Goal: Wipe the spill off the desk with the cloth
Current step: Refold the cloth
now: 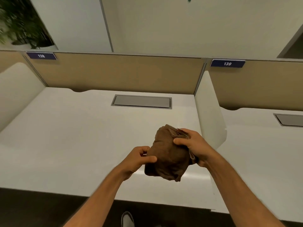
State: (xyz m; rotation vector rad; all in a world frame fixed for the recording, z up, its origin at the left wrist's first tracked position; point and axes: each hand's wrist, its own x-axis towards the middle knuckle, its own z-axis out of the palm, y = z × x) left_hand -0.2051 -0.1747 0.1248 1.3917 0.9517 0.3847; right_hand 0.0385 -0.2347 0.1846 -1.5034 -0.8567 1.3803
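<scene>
A bunched brown cloth [168, 156] is held in the air above the front right part of the white desk [73, 141]. My left hand [139, 158] pinches its lower left edge between thumb and fingers. My right hand [191, 145] grips its upper right side, with folded layers showing under the fingers. I can make out no spill on the desk surface in this view.
A grey cable hatch [141, 102] is set into the desk near the tan back panel [114, 71]. White side dividers [209, 112] separate this desk, labelled 138 [41, 56], from the neighbouring one, labelled 139 [227, 63]. A plant [21, 22] stands at far left. A shoe [127, 219] shows below the desk edge.
</scene>
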